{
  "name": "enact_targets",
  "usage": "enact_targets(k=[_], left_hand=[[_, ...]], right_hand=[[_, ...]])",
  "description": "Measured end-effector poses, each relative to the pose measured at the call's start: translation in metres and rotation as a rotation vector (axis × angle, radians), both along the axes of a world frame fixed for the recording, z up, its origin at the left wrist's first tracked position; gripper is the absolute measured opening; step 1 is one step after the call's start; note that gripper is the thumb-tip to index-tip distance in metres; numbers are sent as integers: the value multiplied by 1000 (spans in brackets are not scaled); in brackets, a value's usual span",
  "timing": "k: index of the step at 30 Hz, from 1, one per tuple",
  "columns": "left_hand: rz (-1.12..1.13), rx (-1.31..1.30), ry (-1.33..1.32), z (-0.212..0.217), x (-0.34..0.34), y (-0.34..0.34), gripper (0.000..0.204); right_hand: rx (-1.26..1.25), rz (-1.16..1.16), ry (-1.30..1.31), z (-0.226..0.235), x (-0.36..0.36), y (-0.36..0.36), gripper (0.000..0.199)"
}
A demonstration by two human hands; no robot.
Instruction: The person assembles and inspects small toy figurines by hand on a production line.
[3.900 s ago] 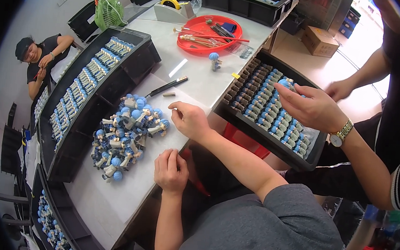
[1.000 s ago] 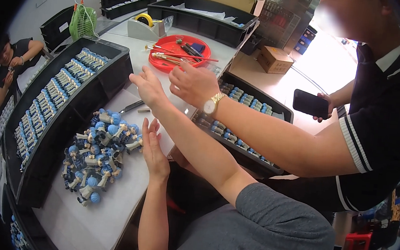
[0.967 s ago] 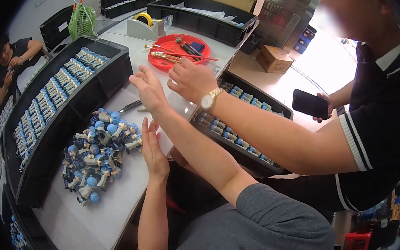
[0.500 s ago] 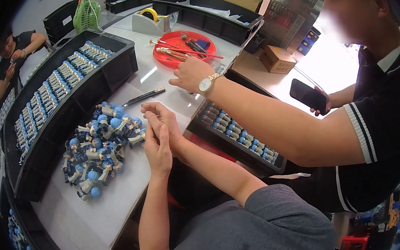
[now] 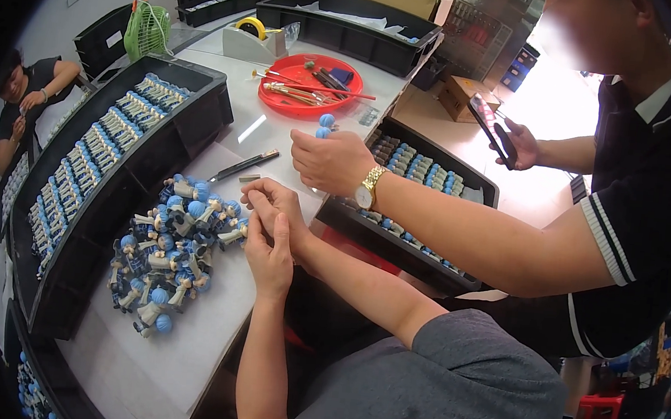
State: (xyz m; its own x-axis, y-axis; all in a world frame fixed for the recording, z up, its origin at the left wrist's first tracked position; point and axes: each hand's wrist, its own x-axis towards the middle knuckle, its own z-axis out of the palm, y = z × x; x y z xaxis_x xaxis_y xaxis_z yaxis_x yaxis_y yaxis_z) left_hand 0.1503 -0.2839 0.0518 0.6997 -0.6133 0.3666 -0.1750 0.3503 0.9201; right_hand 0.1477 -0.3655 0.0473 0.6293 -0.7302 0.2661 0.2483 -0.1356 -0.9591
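My right hand (image 5: 276, 207) is closed, with a short flat greyish strip (image 5: 250, 178) sticking out past its fingertips. My left hand (image 5: 269, 261) rests against it, thumb raised and fingers apart, holding nothing that shows; some of its fingers are hidden. Beside them, on white paper, lies a heap of small blue-haired figurines (image 5: 162, 262) in grey and dark blue. A dark slim pen-like tool (image 5: 244, 165) lies just beyond my fingers. Close above my hands, a co-worker's hand (image 5: 332, 161) with a gold watch holds figurines with blue heads (image 5: 325, 126).
A black tray (image 5: 218, 107) with rows of figurines stands on the left, another black tray (image 5: 473, 284) on the right. Farther back are a red dish (image 5: 269, 101) with brushes and a tape dispenser (image 5: 246, 45). The co-worker's other hand holds a phone (image 5: 490, 131). Another person (image 5: 42, 96) sits far left.
The co-worker's near hand has shifted slightly and now shows blue-headed figurines at its fingers. Their phone has been raised and tilted. My hands stay together, nearly still.
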Motion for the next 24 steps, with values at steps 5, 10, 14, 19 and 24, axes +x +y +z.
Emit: enact_targets(k=[5, 10, 14, 19, 24], left_hand=[[15, -4, 5, -5, 1, 0, 36], [19, -9, -10, -7, 2, 0, 37], [24, 9, -34, -10, 4, 0, 30], [33, -1, -30, -9, 2, -4, 30], [39, 5, -35, -9, 1, -3, 35]], right_hand=[[29, -5, -12, -1, 1, 3, 19], [27, -21, -15, 1, 1, 4, 19], [29, -33, -9, 2, 2, 7, 18], [22, -66, -28, 0, 3, 2, 22], [38, -52, -30, 7, 0, 5, 21]])
